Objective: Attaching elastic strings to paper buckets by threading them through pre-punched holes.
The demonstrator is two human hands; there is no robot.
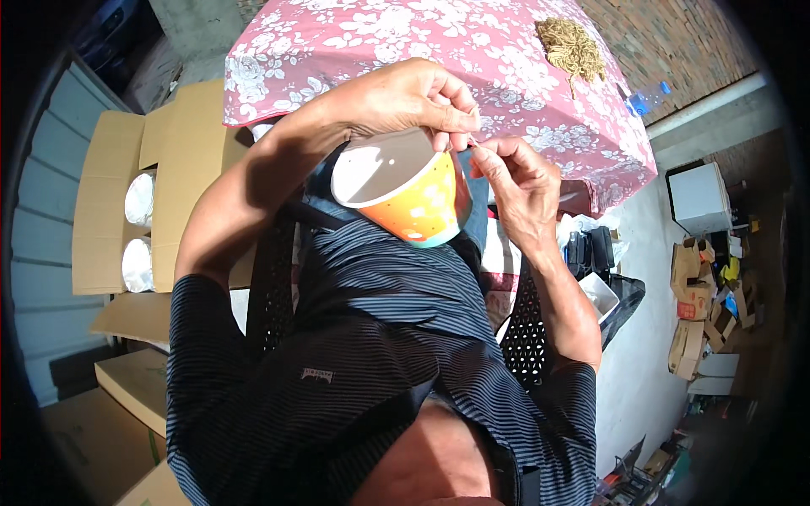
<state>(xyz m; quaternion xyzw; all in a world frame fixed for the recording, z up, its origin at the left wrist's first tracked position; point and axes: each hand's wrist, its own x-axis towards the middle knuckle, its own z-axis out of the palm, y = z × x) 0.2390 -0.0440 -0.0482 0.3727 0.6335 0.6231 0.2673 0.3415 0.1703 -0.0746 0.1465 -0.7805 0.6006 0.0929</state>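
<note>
The orange paper cup [405, 192] sits tilted over your lap, just below the floral tablecloth [354, 34], white inside, pale spots outside. Your left hand [405, 99] pinches its rim; your right hand [519, 181] pinches something thin at that rim. Squeeze harder and the rim could buckle, or the cup slip.
</note>
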